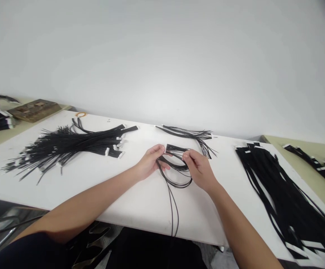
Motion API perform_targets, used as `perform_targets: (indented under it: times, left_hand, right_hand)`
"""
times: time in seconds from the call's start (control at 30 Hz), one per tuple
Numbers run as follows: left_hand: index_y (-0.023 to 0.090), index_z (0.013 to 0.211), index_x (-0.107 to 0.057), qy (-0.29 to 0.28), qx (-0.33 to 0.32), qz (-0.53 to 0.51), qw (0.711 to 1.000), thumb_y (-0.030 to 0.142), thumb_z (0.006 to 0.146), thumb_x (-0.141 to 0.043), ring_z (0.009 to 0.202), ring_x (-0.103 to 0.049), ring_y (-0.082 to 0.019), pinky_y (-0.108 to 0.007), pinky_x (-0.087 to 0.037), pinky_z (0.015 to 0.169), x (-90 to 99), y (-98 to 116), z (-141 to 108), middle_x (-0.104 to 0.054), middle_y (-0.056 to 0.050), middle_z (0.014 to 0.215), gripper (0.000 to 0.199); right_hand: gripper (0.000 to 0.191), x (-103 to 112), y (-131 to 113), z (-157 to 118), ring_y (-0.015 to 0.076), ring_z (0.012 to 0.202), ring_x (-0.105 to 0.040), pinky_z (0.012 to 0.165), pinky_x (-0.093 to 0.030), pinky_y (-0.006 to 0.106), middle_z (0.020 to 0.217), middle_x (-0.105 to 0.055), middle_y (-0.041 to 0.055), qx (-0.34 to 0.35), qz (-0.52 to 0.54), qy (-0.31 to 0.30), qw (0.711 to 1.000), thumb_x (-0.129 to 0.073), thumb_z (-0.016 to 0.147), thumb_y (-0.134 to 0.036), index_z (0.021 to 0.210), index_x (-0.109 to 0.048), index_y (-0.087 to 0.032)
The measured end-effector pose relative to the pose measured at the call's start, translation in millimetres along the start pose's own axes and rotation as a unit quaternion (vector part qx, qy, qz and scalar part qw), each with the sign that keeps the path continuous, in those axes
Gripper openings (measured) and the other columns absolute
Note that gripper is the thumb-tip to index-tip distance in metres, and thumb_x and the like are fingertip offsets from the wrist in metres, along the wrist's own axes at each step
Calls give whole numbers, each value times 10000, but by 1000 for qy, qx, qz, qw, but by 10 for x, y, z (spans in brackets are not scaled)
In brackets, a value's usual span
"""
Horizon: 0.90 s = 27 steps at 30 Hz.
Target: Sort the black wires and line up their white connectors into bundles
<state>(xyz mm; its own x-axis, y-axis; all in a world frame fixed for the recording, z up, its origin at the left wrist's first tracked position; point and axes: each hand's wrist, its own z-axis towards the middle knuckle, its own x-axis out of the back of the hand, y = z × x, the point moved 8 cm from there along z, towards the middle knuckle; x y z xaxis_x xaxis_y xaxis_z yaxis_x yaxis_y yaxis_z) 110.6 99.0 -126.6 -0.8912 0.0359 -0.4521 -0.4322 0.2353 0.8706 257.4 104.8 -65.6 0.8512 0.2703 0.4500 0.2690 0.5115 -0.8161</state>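
Note:
Both my hands hold a black wire harness (176, 184) above the white table, with its thin wires looped between them. My left hand (154, 160) pinches its white connector end at the left, the thumb on top. My right hand (200, 168) has its fingers closed on the wires at the right side of the loop. Two loose wires hang down past the table's front edge. Just beyond my hands lies a small bunch of black wires (183, 131) with white ends; my right hand partly overlaps it in view.
A large heap of black wire harnesses (81, 142) with white connectors spreads over the table's left. At right lies a thick stack of black cables (285, 198). An orange ring (81, 114) and a worn wooden board (35, 110) are at the far left. A wall (162, 63) stands behind.

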Motion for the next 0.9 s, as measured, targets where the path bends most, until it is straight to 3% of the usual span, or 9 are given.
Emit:
perform_targets:
  times: [0.27,0.9]
  left_hand:
    - [171,814,-462,-29,12,13,999,408,774,-622,491,-641,-150,-211,-452,400,-52,-32,-33,-643,-49,920,288]
    - [164,815,-477,-48,24,11,999,415,788,-605,492,-640,-148,-227,-469,436,-83,-69,-54,-645,-55,913,283]
  right_hand:
    - [194,-63,55,1,147,682,-485,600,-345,263,791,-568,18,4,-75,4,997,-366,921,-301,787,-480,-218]
    - [179,-88,37,-28,141,683,-516,617,-374,265,809,-592,13,14,-117,0,993,-372,917,-261,812,-511,-221]
